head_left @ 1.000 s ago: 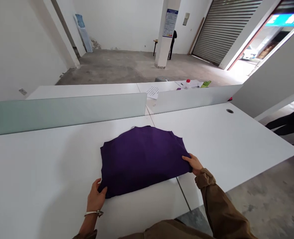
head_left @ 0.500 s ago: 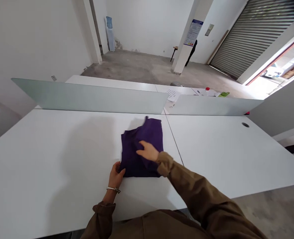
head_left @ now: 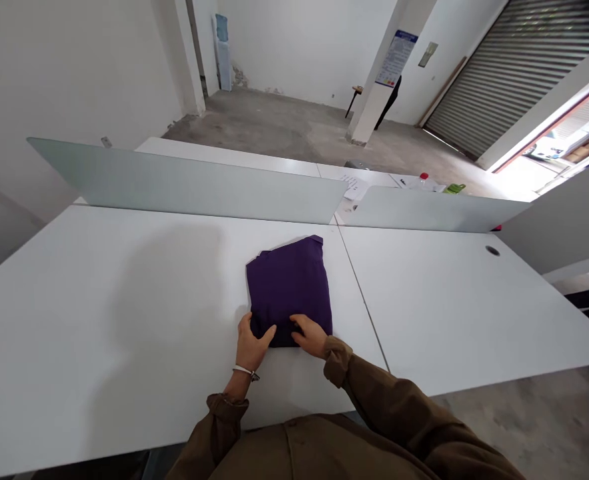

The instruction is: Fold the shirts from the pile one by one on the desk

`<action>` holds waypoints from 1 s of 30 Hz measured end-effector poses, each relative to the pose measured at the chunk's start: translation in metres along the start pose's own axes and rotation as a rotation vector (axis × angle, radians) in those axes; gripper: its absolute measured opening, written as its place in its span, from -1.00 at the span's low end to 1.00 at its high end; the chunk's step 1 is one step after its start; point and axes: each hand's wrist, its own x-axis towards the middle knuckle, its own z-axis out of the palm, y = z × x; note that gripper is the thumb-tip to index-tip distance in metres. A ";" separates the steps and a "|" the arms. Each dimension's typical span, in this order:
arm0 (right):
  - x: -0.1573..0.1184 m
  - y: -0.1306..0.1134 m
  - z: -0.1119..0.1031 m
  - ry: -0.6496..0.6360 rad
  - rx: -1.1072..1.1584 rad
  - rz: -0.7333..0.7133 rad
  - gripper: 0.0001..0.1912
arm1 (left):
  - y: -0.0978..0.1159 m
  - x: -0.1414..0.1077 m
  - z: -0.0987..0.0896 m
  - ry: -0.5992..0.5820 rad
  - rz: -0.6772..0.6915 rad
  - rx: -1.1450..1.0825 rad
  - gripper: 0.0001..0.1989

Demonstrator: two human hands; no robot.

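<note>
- Far left, a frosted partition [head_left: 189, 183] stands along the back edge of the white table [head_left: 164, 300], and a water dispenser [head_left: 223, 60] stands against the far wall.
- Now the left hand [head_left: 253, 343], a bracelet [head_left: 246, 371] at its wrist: it's right on the near-left corner of the garment, fingertips at the left side, thumb angled across to the near edge, with a wide spread between them.
- And here, centre stage, the folded purple garment [head_left: 292, 280]! It lies flat on the table, nearly all of it beyond both hands, its far edge slanting up to the right; only the near edge meets the fingers.
- In comes the right hand [head_left: 310, 335], over the near edge, right of the left thumb, forefinger and thumb curled towards each other with a small gap showing; whether they pinch any fabric, I cannot tell.
- Just right of the garment, a dark seam [head_left: 364, 300] runs down the table.
- Beyond the second partition [head_left: 439, 210], there's a red-capped bottle [head_left: 423, 180] and, beside it, a green item [head_left: 455, 189].
- Far right, a round cable hole [head_left: 492, 251] sits in the tabletop.
</note>
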 end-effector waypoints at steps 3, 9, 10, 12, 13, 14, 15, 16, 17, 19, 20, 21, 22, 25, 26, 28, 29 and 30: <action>-0.006 0.003 0.009 -0.080 -0.046 -0.148 -0.70 | 0.000 0.005 0.005 0.004 0.097 0.171 -0.36; -0.010 0.038 -0.026 0.435 0.036 0.212 -0.61 | 0.004 0.016 0.001 -0.058 -0.006 0.180 -0.45; -0.010 0.046 -0.034 0.479 0.050 0.294 -0.58 | 0.005 0.017 0.000 -0.065 -0.030 0.169 -0.44; -0.010 0.060 -0.044 0.490 0.113 0.408 -0.50 | 0.008 0.019 0.001 -0.055 -0.080 0.157 -0.41; -0.009 0.065 -0.046 0.475 0.162 0.447 -0.45 | 0.009 0.020 0.001 -0.040 -0.106 0.152 -0.39; -0.007 0.069 -0.046 0.456 0.217 0.478 -0.40 | 0.010 0.022 0.002 -0.024 -0.133 0.141 -0.37; -0.004 0.072 -0.045 0.439 0.272 0.505 -0.36 | 0.010 0.023 0.003 -0.008 -0.160 0.124 -0.36; -0.001 0.073 -0.043 0.426 0.318 0.526 -0.32 | 0.010 0.024 0.004 0.006 -0.183 0.099 -0.35; 0.002 0.075 -0.040 0.422 0.350 0.539 -0.29 | 0.010 0.025 0.005 0.017 -0.203 0.066 -0.35; 0.008 0.077 -0.037 0.431 0.389 0.546 -0.24 | 0.011 0.026 0.008 0.024 -0.239 -0.022 -0.36; 0.010 0.078 -0.036 0.437 0.409 0.548 -0.21 | 0.013 0.025 0.010 0.020 -0.254 -0.077 -0.37; 0.013 0.078 -0.037 0.443 0.436 0.550 -0.20 | 0.015 0.025 0.011 0.015 -0.268 -0.136 -0.38; 0.015 0.079 -0.038 0.449 0.475 0.554 -0.19 | 0.018 0.023 0.013 0.011 -0.279 -0.197 -0.38; 0.019 0.075 -0.049 0.409 0.728 0.552 -0.27 | 0.032 0.018 0.018 0.003 -0.295 -0.379 -0.33; 0.020 0.072 -0.054 0.361 0.840 0.540 -0.33 | 0.038 0.015 0.019 0.001 -0.296 -0.436 -0.31; 0.018 0.065 -0.067 0.210 1.023 0.529 -0.47 | 0.053 0.007 0.017 0.007 -0.292 -0.532 -0.29; 0.016 0.061 -0.074 0.128 1.069 0.543 -0.53 | 0.062 0.001 0.016 0.010 -0.287 -0.580 -0.29; 0.012 0.059 -0.082 0.052 1.077 0.575 -0.58 | 0.071 -0.006 0.014 0.008 -0.280 -0.638 -0.30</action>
